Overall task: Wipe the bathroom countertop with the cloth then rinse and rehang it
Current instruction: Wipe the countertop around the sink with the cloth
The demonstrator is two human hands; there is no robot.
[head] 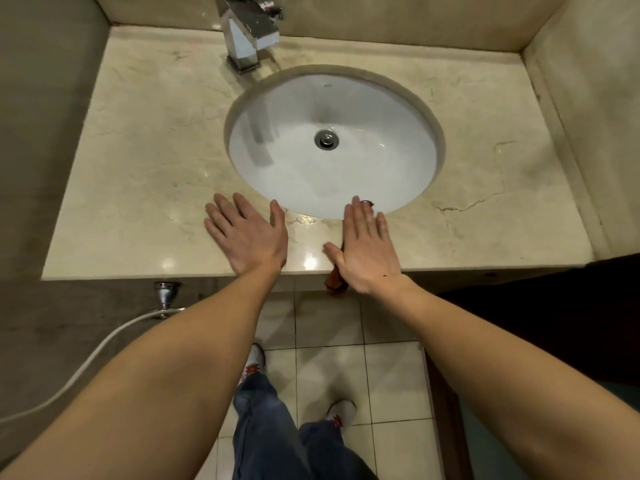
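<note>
Forearms [194, 341] reach to beige marble desk's [138, 140] front edge: right hand [367, 251], fingers straight, presses rust-red cloth [335, 282] flat there, end hanging off; left hand [247, 237] flat, fingers released, nothing held. Wiping prob. just underway; rinse & rehang not yet done.

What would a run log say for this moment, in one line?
stage: wipe | right hand: flat on cloth | left hand: open over countertop

Marble countertop [138, 133]: faucet [247, 32] at back, red cloth [334, 283] over front edge.
</note>
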